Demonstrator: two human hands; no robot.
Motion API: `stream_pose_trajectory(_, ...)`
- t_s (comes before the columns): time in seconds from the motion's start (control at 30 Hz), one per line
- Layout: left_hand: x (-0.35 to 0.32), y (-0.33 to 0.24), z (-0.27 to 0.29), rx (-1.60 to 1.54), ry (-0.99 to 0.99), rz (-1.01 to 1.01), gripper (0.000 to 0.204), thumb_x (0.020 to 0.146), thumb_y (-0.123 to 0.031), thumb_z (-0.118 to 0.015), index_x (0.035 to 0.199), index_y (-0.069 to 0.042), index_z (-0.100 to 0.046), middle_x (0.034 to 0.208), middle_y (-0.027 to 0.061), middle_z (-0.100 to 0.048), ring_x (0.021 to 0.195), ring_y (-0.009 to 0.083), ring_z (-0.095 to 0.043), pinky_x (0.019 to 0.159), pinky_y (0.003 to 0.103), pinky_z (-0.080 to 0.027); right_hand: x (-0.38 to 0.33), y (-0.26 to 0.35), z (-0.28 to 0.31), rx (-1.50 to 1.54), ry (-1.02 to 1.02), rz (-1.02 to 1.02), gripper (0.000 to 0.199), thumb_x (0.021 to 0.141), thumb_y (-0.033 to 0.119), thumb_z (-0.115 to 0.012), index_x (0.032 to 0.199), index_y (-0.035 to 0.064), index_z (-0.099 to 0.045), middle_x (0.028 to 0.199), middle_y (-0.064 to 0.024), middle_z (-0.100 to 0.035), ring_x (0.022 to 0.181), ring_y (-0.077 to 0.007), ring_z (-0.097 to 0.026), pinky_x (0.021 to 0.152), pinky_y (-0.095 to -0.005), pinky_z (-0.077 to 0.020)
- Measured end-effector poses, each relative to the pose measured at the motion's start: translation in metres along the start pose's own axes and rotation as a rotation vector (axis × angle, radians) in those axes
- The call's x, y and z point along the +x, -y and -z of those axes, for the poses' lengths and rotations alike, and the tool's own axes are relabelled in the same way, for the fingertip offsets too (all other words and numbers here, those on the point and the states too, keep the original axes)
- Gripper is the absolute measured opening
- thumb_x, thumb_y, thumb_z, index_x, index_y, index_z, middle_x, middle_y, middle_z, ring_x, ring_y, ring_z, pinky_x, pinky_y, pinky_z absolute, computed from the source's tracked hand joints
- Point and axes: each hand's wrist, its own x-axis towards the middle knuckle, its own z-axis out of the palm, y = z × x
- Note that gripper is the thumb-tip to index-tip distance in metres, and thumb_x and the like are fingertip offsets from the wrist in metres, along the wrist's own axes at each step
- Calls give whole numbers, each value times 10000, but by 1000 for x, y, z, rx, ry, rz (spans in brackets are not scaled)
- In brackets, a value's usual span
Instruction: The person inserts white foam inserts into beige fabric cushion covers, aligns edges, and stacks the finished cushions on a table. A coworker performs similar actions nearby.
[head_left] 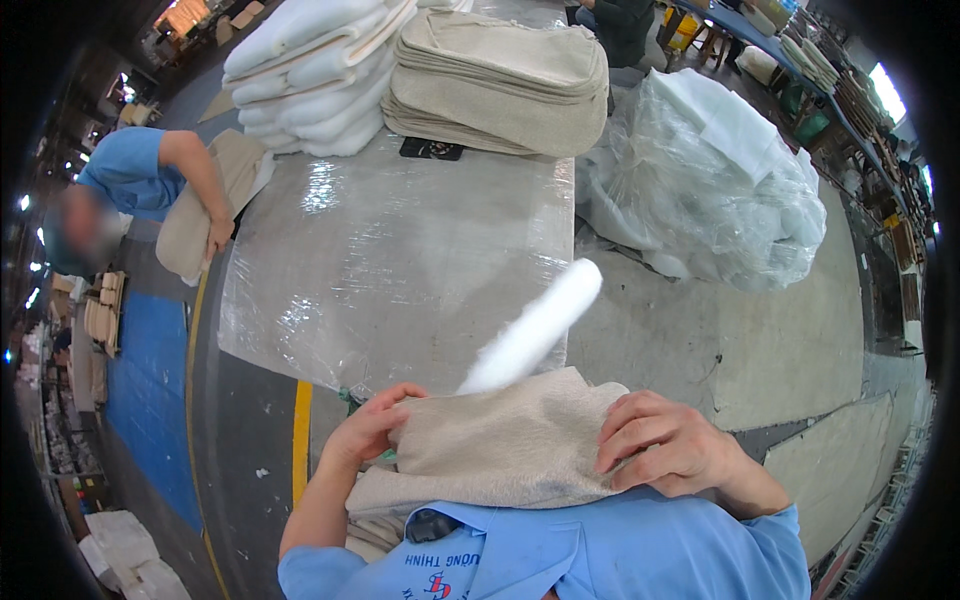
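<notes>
Both hands grip a beige cover (500, 440) close to the chest.
Left hand (372, 425) pinches its left edge, right hand (672, 445) clamps the right — white foam (535, 325) sticks out the top, over the plastic-wrapped surface (400, 260).

Beige cover (500, 445): coarse woven cloth, matt, slightly fuzzy. White insert (535, 328) protruding from it: soft fibre padding, fluffy, matt. Table (400, 260): wrapped in clear plastic film, glossy, wrinkled. Stacked beige covers (500, 85): same rough cloth. White pads (310, 70): smooth, matt foam-like. Bag (700, 180): thin translucent plastic, crinkled, shiny.
</notes>
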Motion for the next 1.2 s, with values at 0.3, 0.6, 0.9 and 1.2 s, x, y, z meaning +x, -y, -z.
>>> stream_pose_trajectory(0.3, 39, -15, 2, 625, 437, 284, 417, 945, -214, -799, 1306, -27, -708, 1085, -3, -745, 955, 75, -661, 824, 267, -538, 24, 13, 1, -72, 86, 169, 70, 872, 33, -731, 840, 87, -763, 1111, -25, -752, 1024, -259, -679, 902, -434, -533)
stream_pose_trajectory(0.6, 33, 17, 24, -226, 225, -229, 474, 939, -228, -770, 1340, 10, -685, 1316, 128, -726, 1214, 246, -683, 1045, 391, -534, 17, 7, -2, -25, 3, 73, 134, 774, -30, -714, 835, 82, -673, 1103, -9, -720, 1054, -263, -649, 917, -422, -510)
stream_pose_trajectory(0.9, 124, -75, -25, 381, 550, 200, 417, 1013, -312, -712, 1233, 42, -725, 1204, 53, -739, 1072, 140, -666, 933, 324, -549, 33, 6, -6, -66, 28, 152, 152, 740, 0, -731, 814, 90, -634, 1107, -1, -688, 1075, -268, -627, 918, -431, -507)
stream_pose_trajectory(1.2, 143, -92, -138, 616, 551, 243, 243, 1020, -194, -703, 1209, -47, -741, 1109, -6, -735, 1000, 78, -656, 907, 258, -516, 18, -4, -10, -97, -85, 145, 250, 823, 13, -733, 1049, 118, -714, 1224, -37, -674, 1173, -278, -604, 995, -449, -487)
